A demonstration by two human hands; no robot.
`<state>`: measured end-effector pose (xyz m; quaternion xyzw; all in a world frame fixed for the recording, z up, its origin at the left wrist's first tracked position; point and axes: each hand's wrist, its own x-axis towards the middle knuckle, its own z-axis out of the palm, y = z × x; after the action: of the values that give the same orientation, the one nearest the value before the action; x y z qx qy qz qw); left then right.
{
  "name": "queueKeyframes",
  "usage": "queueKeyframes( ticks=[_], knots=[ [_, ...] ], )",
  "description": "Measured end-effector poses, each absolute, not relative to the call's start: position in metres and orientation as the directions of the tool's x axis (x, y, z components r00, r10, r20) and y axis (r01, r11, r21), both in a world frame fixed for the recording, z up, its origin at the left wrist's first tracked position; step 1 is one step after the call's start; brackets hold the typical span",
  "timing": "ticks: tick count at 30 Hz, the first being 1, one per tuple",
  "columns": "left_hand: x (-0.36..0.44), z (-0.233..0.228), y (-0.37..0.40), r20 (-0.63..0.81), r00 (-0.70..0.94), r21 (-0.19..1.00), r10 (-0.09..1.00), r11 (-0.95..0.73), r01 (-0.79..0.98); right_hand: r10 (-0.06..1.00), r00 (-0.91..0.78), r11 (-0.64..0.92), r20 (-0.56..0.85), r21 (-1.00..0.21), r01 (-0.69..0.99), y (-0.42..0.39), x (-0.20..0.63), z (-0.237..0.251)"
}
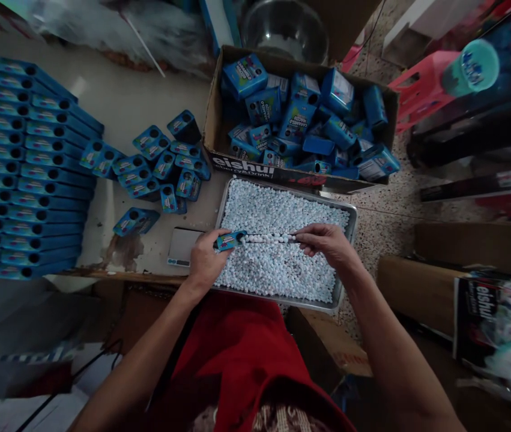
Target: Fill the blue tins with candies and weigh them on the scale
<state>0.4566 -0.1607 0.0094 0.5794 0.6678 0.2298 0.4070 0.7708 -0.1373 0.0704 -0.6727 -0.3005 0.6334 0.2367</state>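
Both hands — left hand (204, 259), right hand (325, 242) — hold the candy row (269, 238) between them.

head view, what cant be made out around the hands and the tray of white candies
- Left hand: its fingers cover most of the small blue box.
- Right hand: fingertips hide the end of the row of candies.
- Tray: near corner hidden behind the left hand.
- Box print: too small to read.

Head camera looks steeply down, close above tray (347, 210).
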Motion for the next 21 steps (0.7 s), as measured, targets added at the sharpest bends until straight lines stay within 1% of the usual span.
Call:
queueKeyframes(
  ticks=[5,9,13,15,17,18,20,21],
  knots=[
    [0.465,0.001,-0.164,-0.229,0.037,0.777,0.973,0.16,0.608,0.779,0.04,-0.612,-0.625,-0.746,0.261,-0.133,0.755,0.106],
    [0.47,-0.002,-0.164,-0.214,0.051,0.778,0.976,0.138,0.612,0.816,0.02,-0.539,-0.578,-0.747,0.39,-0.136,0.741,0.123],
    [0.468,-0.004,-0.164,-0.233,0.053,0.803,0.971,0.162,0.573,0.837,0.028,-0.51,-0.546,-0.762,0.399,-0.14,0.734,0.133],
    [0.461,-0.007,-0.163,-0.291,0.06,0.831,0.955,0.221,0.511,0.84,0.055,-0.517,-0.539,-0.767,0.38,-0.152,0.749,0.13],
    [0.452,-0.011,-0.162,-0.374,0.048,0.858,0.926,0.326,0.397,0.825,0.15,-0.557,-0.544,-0.74,0.377,-0.174,0.782,0.117],
    [0.447,-0.014,-0.161,-0.407,0.034,0.866,0.913,0.374,0.333,0.801,0.23,-0.596,-0.552,-0.705,0.385,-0.189,0.803,0.106],
    [0.44,-0.017,-0.161,-0.444,0.029,0.874,0.896,0.425,0.236,0.715,0.434,-0.697,-0.548,-0.607,0.382,-0.221,0.843,0.076],
    [0.438,-0.019,-0.16,-0.45,0.039,0.877,0.892,0.433,0.21,0.663,0.523,-0.739,-0.536,-0.578,0.346,-0.236,0.858,0.058]
  ],
)
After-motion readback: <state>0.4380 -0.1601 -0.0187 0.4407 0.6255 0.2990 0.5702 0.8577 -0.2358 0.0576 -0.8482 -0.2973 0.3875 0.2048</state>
